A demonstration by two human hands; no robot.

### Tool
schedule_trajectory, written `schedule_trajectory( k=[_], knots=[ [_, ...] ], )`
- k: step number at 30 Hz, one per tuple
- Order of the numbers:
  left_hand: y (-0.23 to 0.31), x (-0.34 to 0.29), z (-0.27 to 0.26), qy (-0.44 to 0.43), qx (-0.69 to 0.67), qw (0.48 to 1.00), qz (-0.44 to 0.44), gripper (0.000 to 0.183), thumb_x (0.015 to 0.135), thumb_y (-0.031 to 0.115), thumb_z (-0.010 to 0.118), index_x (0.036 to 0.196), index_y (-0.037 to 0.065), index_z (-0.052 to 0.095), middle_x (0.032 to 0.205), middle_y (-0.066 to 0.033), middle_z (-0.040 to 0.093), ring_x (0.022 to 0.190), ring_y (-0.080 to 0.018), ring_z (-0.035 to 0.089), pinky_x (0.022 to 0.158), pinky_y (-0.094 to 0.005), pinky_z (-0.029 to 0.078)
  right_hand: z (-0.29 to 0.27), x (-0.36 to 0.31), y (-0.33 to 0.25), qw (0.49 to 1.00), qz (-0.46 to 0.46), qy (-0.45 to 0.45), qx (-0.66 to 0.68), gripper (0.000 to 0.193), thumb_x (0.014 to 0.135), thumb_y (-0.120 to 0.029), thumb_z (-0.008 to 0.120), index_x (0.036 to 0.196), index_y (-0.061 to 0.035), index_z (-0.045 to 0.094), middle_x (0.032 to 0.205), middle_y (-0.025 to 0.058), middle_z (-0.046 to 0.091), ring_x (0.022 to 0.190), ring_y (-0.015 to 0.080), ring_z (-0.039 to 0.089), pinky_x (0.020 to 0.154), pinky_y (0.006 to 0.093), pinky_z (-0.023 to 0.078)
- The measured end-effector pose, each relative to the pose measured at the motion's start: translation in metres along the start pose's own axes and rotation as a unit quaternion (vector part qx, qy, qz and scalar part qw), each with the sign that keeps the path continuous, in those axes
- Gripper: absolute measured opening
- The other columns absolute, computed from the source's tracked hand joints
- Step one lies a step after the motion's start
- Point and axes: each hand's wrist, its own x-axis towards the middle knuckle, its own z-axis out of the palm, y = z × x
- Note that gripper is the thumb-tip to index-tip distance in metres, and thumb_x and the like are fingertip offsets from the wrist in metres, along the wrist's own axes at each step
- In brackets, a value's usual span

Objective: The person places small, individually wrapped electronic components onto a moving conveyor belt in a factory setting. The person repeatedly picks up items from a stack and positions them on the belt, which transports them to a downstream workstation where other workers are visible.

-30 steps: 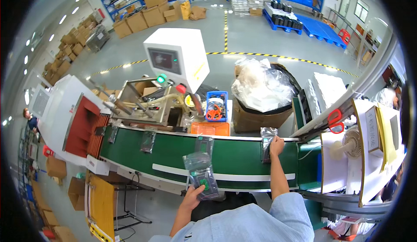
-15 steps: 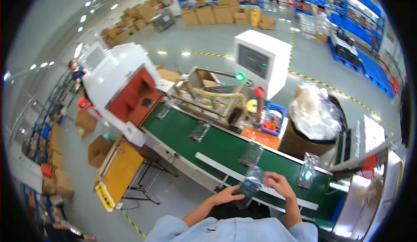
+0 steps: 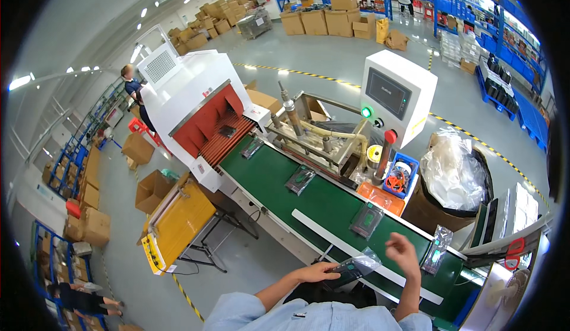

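Note:
My left hand (image 3: 316, 272) grips a dark flat item in a clear plastic bag (image 3: 351, 268), tilted over the near edge of the conveyor. The bag's loose clear end sticks out to the right. Raised beside it, apart from the bag, my right hand (image 3: 404, 255) has loosely bent fingers with nothing visible in them. On the green conveyor belt (image 3: 332, 203) lie similar bagged items: one (image 3: 367, 220) just beyond my hands, another (image 3: 437, 249) to the right, and a third (image 3: 300, 179) farther left. What exactly the dark item is cannot be made out.
A white rail (image 3: 356, 254) runs along the belt's near side. At the belt's far left stands a white machine with a red curtain (image 3: 205, 117). Behind the belt are a metal-framed device, a white control box (image 3: 409, 81), a blue bin (image 3: 399, 166) and a carton of clear plastic (image 3: 454, 170).
My right hand has moved up and right, away from the bagged item. The item in my left hand has tipped flatter, its loose end to the right. The whole view has shifted.

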Motion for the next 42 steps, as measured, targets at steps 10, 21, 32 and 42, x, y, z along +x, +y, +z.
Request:
schedule_trajectory(
  k=[10, 21, 32, 42],
  knots=[
    [0.004, 0.021, 0.001, -0.039, 0.017, 0.999, -0.012, 0.038, 0.089, 0.028, 0.051, 0.115, 0.001, 0.049, 0.104, -0.0033, 0.055, 0.095, -0.0096, 0.047, 0.085, -0.0247, 0.038, -0.015, -0.002, 0.000, 0.990, -0.042, 0.085, 0.105, 0.018, 0.076, -0.002, 0.062, 0.094, -0.0023, 0.061, 0.077, 0.0030, 0.060, 0.077, 0.0119, 0.057, 0.068, 0.0242, 0.044],
    [0.012, 0.077, 0.054, -0.006, -0.174, 0.985, -0.013, 0.042, 0.088, 0.026, 0.053, 0.120, 0.000, 0.046, 0.108, -0.0023, 0.053, 0.097, -0.0097, 0.046, 0.087, -0.0249, 0.036, -0.017, -0.074, 0.020, 0.984, 0.121, 0.086, 0.099, 0.022, 0.078, -0.009, 0.063, 0.097, 0.0030, 0.062, 0.085, 0.0038, 0.062, 0.081, 0.0122, 0.056, 0.077, 0.0268, 0.045],
    [-0.001, 0.094, 0.082, 0.105, -0.262, 0.957, -0.067, 0.029, 0.088, 0.020, 0.052, 0.112, 0.004, 0.051, 0.113, -0.0099, 0.054, 0.102, -0.0200, 0.054, 0.084, -0.0338, 0.045, -0.239, -0.094, 0.032, 0.815, -0.080, 0.502, -0.279, 0.017, 0.082, -0.014, 0.058, 0.084, 0.0022, 0.062, 0.069, 0.0054, 0.060, 0.066, 0.0122, 0.055, 0.061, 0.0263, 0.043],
    [-0.026, 0.077, 0.086, 0.190, -0.385, 0.898, -0.096, 0.023, 0.085, 0.012, 0.052, 0.107, 0.004, 0.053, 0.105, -0.0108, 0.058, 0.094, -0.0216, 0.058, 0.081, -0.0359, 0.047, -0.363, -0.068, 0.117, 0.775, 0.126, 0.437, -0.438, 0.020, 0.079, -0.020, 0.053, 0.081, -0.0022, 0.062, 0.080, 0.0191, 0.060, 0.080, 0.0350, 0.059, 0.070, 0.0413, 0.045]
  ],
)
